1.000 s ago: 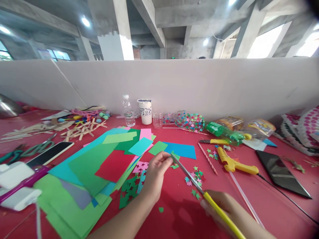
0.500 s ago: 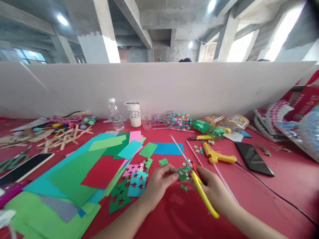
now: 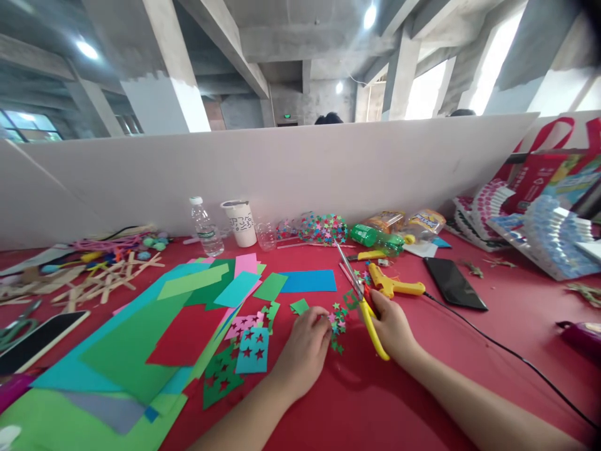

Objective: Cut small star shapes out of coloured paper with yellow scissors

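Note:
My right hand point(image 3: 392, 329) is wrapped round a pair of scissors point(image 3: 374, 331) with yellow handles, blades pointing up and away. A green paper scrap with cut-outs point(image 3: 350, 300) shows beside the blades; whether my right fingers hold it is hidden. My left hand point(image 3: 307, 347) rests low over the table with its fingers bent together, at the edge of a small pile of paper stars point(image 3: 337, 318). Its fingertips are partly out of sight, so anything pinched there does not show. Left of it lie a turquoise sheet with star holes point(image 3: 252, 351) and a dark green one point(image 3: 220, 380).
Coloured paper sheets point(image 3: 126, 338) cover the left side. A yellow glue gun point(image 3: 394, 283) with a black cord and a black phone point(image 3: 453, 283) lie at right. Along the white partition point(image 3: 282, 166) stand a water bottle point(image 3: 206, 228), a white cup point(image 3: 240, 224) and a star-filled bottle point(image 3: 323, 227).
My left hand has come away from the green cut-out paper and lowered beside the stars. That paper now sits by the scissor blades. The view has turned to the right.

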Action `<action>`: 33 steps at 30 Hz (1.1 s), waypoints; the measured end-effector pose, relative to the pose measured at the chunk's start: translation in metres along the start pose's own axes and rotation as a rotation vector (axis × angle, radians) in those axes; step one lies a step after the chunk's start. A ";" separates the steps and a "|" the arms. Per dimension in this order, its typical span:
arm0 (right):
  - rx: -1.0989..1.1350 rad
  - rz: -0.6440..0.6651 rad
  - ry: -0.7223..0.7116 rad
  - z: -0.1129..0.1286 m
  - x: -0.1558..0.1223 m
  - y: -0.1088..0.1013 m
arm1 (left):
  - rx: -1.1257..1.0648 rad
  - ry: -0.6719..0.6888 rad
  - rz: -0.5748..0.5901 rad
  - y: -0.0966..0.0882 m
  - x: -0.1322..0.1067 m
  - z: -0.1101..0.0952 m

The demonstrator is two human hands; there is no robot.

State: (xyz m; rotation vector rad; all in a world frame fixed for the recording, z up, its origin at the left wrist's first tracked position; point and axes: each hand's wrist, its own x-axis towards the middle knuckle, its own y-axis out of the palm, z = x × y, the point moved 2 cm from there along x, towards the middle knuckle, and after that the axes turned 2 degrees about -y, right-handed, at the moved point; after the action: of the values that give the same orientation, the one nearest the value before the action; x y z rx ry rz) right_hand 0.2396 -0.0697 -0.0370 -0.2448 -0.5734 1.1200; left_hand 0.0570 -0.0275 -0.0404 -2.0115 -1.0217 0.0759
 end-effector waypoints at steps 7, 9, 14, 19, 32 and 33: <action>0.041 0.114 -0.016 0.010 -0.003 0.002 | 0.103 -0.010 -0.065 0.001 -0.003 -0.001; 0.052 0.167 -0.033 0.009 -0.005 0.004 | 0.045 0.001 -0.137 -0.004 -0.005 -0.003; 0.081 0.319 -0.093 0.003 -0.010 0.013 | -0.072 0.062 -0.163 -0.007 -0.007 -0.005; 0.057 0.362 -0.125 0.001 -0.011 0.016 | -0.131 0.053 -0.177 -0.011 -0.004 -0.001; -0.015 0.313 -0.088 -0.003 -0.003 0.012 | 0.457 -0.424 -0.064 -0.089 0.007 0.064; -0.012 0.309 -0.082 -0.003 -0.003 0.012 | 0.512 -0.424 -0.078 -0.088 0.007 0.063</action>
State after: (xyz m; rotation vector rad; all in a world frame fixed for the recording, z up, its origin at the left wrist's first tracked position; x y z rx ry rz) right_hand 0.2315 -0.0666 -0.0460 -0.3059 -0.6288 1.4303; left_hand -0.0187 0.0456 -0.0154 -1.5124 -1.1939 0.6767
